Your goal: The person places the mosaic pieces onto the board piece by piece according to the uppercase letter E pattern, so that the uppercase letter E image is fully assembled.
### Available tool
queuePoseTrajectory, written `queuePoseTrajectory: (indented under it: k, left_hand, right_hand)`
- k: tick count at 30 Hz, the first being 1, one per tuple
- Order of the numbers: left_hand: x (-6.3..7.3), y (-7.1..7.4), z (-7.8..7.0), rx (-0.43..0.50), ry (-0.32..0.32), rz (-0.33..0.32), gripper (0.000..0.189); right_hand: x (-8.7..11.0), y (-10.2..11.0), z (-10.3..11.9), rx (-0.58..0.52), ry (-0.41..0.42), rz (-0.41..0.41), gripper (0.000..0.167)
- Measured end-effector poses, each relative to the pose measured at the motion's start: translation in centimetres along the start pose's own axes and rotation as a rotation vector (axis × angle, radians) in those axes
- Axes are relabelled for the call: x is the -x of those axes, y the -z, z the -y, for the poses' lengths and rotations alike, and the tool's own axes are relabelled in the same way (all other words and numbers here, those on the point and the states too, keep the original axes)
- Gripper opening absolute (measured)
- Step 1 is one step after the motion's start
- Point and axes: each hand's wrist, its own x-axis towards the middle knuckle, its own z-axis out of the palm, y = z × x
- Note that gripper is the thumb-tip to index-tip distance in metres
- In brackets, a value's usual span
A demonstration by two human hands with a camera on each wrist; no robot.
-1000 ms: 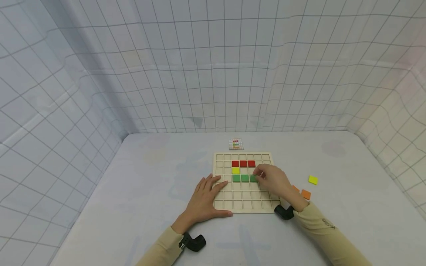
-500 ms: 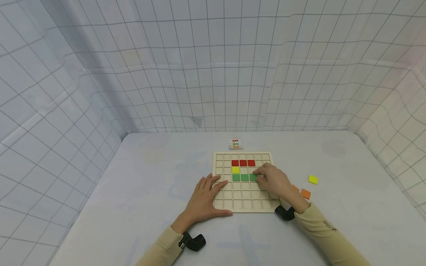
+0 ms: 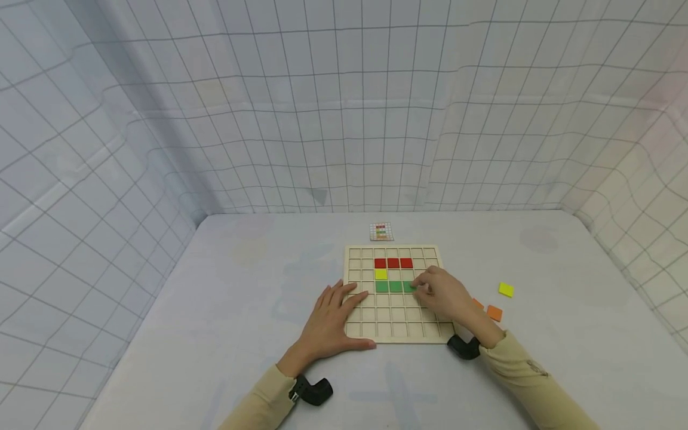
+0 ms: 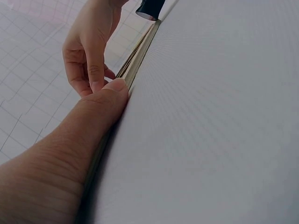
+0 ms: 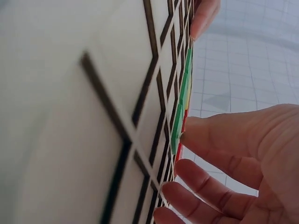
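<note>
A pale wooden grid board (image 3: pixel 376 329) lies on the white table. My left hand (image 3: pixel 328 328) rests spread over its left side, fingertips on the squares and thumb along the near edge. In the left wrist view, the left thumb (image 4: pixel 105 100) presses that edge. My right hand (image 3: pixel 446 292) is at the rightmost green tile (image 3: pixel 408 286), pinching its right end with thumb and forefinger. The right wrist view has the right thumb (image 5: pixel 201 133) against this tile; the forefinger is mostly hidden behind it. Three green tiles form a row, with a yellow tile (image 3: pixel 380 274) and three red tiles (image 3: pixel 393 263) beyond.
A small printed pattern card (image 3: pixel 381 232) lies behind the board. Right of the board are a loose yellow tile (image 3: pixel 506 289) and an orange tile (image 3: pixel 494 313), with another orange one partly hidden by the right forearm. Grid-patterned curtains (image 3: pixel 344 119) surround the table.
My right hand has shifted slightly to the right at the third green tile, showing a little more of it. The left hand has stayed in place on the board.
</note>
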Motion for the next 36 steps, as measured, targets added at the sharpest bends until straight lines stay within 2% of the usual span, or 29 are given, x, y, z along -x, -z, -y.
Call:
queuePoseTrajectory:
  k: [5,9,13,20,26,30,36]
  left_hand:
    - [0.0,0.0,0.0,0.005,0.002,0.001,0.097]
    - [0.0,0.0,0.1,-0.001,-0.006,-0.004,0.098]
    - [0.0,0.0,0.1,-0.008,-0.013,-0.008,0.098]
    - [0.1,0.0,0.1,-0.008,-0.011,-0.01,0.098]
    - [0.1,-0.1,0.1,-0.007,-0.005,-0.008,0.097]
    - [0.0,-0.1,0.1,-0.003,-0.007,-0.009,0.097]
    - [0.0,-0.1,0.1,0.005,-0.008,-0.009,0.097]
  right_hand:
    - [0.6,0.2,-0.4,-0.022,0.045,-0.018,0.009]
    - [1.4,1.1,-0.7,-0.046,0.019,-0.015,0.009]
    - [2.3,2.2,-1.4,-0.02,-0.013,-0.035,0.011]
    - [4.0,4.4,-3.1,0.058,-0.116,-0.103,0.012]
    - [5.4,5.9,-4.9,0.107,-0.214,-0.138,0.02]
    - [6.3,6.6,-6.1,0.13,-0.279,-0.121,0.03]
    - [7.2,7.0,-7.5,0.165,-0.349,-0.055,0.051]
